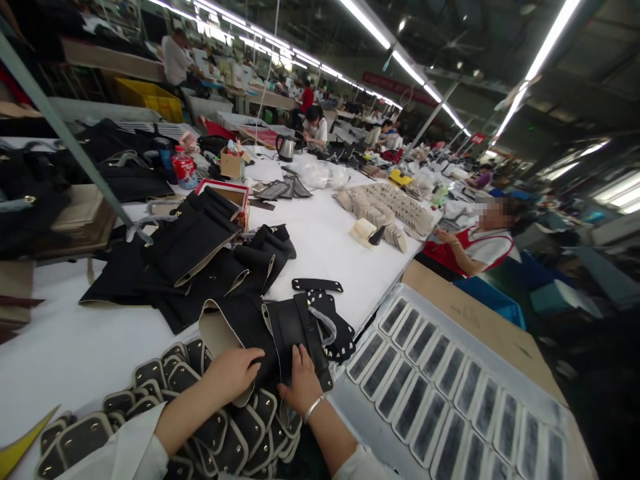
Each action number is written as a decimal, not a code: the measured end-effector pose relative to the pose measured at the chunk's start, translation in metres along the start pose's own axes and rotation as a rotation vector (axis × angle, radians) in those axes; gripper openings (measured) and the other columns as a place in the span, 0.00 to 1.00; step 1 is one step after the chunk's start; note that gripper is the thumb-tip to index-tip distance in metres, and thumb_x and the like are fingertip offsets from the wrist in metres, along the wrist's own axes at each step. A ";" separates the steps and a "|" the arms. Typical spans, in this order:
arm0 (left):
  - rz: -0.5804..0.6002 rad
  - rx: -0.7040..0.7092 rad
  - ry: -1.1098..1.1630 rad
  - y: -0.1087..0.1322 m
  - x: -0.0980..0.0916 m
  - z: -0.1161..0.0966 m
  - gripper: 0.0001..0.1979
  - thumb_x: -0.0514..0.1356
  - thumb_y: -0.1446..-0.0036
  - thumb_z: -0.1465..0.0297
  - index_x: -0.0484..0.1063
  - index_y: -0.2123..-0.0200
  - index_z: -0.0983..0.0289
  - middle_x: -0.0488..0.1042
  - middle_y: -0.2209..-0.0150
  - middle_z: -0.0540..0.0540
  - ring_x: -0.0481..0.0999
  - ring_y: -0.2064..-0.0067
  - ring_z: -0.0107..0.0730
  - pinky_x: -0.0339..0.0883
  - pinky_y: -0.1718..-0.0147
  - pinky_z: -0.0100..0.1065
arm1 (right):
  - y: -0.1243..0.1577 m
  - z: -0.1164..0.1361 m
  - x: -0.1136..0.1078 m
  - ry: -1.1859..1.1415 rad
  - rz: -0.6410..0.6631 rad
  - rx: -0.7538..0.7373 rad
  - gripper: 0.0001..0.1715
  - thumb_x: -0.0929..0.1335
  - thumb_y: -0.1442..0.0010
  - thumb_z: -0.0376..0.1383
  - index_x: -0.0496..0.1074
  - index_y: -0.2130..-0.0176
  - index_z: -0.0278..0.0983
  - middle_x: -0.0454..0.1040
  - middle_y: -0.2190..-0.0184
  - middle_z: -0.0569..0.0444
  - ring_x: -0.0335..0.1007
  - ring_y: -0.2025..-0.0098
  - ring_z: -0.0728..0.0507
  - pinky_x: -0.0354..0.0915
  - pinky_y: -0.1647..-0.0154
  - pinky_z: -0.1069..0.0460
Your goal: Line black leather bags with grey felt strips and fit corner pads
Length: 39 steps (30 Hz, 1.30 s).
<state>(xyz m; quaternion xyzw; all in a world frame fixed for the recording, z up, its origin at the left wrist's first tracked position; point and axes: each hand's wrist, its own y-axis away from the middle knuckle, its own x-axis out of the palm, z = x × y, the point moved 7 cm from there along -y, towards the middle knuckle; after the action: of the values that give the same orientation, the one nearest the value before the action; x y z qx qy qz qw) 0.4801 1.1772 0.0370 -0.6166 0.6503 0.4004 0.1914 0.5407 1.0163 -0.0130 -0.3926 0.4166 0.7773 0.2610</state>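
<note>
In front of me lies a black bag body point(237, 317) with a beige lining, its open end curling up at the left. A second black piece with a strap point(294, 327) overlaps it on the right. My left hand point(231, 375) is closed on the near edge of the black bag body; its thumb is mostly hidden. Flat on the strapped piece lie the fingers of my right hand point(303, 381), the thumb spread to the left and a bracelet at the wrist. Black perforated pieces point(334, 327) sit just beyond, beside a narrow black strip point(317, 285).
Many rounded black panels with pale edges point(235, 443) are heaped under my forearms. At the right stands a lined carton point(373, 400) with rows of framed dark panels. More black bag bodies point(195, 240) lie piled left. Across the table, a person in a red vest point(460, 250) works.
</note>
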 end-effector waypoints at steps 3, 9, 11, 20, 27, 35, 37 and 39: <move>-0.073 0.011 -0.083 -0.003 -0.025 -0.007 0.17 0.49 0.40 0.65 0.73 0.54 0.62 0.76 0.57 0.58 0.74 0.55 0.44 0.65 0.54 0.42 | -0.005 -0.005 -0.003 -0.083 0.061 -0.112 0.54 0.68 0.56 0.36 0.46 0.36 0.22 0.43 0.36 0.35 0.40 0.35 0.35 0.44 0.36 0.46; -0.177 0.199 -0.257 -0.035 -0.039 -0.031 0.13 0.56 0.47 0.73 0.73 0.58 0.64 0.71 0.53 0.60 0.67 0.49 0.47 0.59 0.51 0.45 | -0.011 -0.018 -0.034 -0.195 0.006 -0.282 0.39 0.63 0.55 0.29 0.61 0.42 0.29 0.64 0.44 0.42 0.62 0.44 0.41 0.57 0.42 0.47; -0.130 0.223 -0.227 -0.051 -0.027 -0.035 0.15 0.59 0.52 0.76 0.73 0.58 0.63 0.71 0.51 0.59 0.65 0.47 0.47 0.58 0.49 0.44 | -0.011 -0.019 -0.045 -0.193 -0.026 -0.316 0.31 0.62 0.54 0.28 0.68 0.48 0.33 0.72 0.52 0.47 0.68 0.52 0.43 0.62 0.48 0.50; -0.287 0.006 -0.070 -0.102 -0.023 -0.015 0.18 0.49 0.40 0.65 0.66 0.52 0.71 0.69 0.54 0.64 0.74 0.56 0.39 0.67 0.56 0.37 | 0.005 -0.015 -0.086 -0.236 -0.201 -0.307 0.16 0.60 0.44 0.27 0.75 0.63 0.35 0.75 0.68 0.54 0.70 0.64 0.48 0.61 0.60 0.55; -0.472 0.369 -0.193 -0.095 -0.041 -0.051 0.21 0.51 0.45 0.77 0.61 0.47 0.64 0.56 0.39 0.60 0.60 0.40 0.41 0.59 0.44 0.38 | 0.018 -0.016 -0.099 -0.479 -0.192 -0.378 0.12 0.62 0.40 0.35 0.75 0.63 0.37 0.74 0.69 0.56 0.68 0.66 0.49 0.61 0.62 0.55; -0.423 0.457 -0.194 -0.112 -0.026 -0.052 0.21 0.52 0.45 0.76 0.60 0.47 0.66 0.64 0.46 0.62 0.66 0.45 0.40 0.64 0.48 0.38 | 0.013 -0.048 -0.092 -0.687 -0.186 -0.247 0.14 0.64 0.41 0.41 0.75 0.64 0.36 0.73 0.71 0.56 0.67 0.69 0.49 0.62 0.66 0.55; -0.383 0.497 -0.237 -0.110 -0.021 -0.058 0.22 0.52 0.47 0.79 0.61 0.48 0.65 0.63 0.44 0.61 0.64 0.43 0.40 0.62 0.45 0.38 | 0.010 -0.053 -0.091 -0.706 -0.166 -0.251 0.15 0.64 0.42 0.43 0.75 0.63 0.36 0.74 0.70 0.55 0.67 0.69 0.49 0.62 0.65 0.55; -0.346 0.483 -0.293 -0.110 -0.021 -0.063 0.23 0.51 0.47 0.79 0.59 0.46 0.66 0.58 0.41 0.62 0.60 0.40 0.41 0.58 0.43 0.39 | 0.008 -0.055 -0.091 -0.718 -0.159 -0.247 0.16 0.65 0.43 0.44 0.75 0.64 0.35 0.74 0.71 0.55 0.67 0.69 0.49 0.62 0.66 0.54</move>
<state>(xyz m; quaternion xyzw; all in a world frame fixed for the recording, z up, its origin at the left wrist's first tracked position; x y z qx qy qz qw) 0.6040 1.1519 0.0595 -0.5907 0.5777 0.2806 0.4885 0.6070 0.9578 0.0472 -0.1551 0.1704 0.8869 0.4004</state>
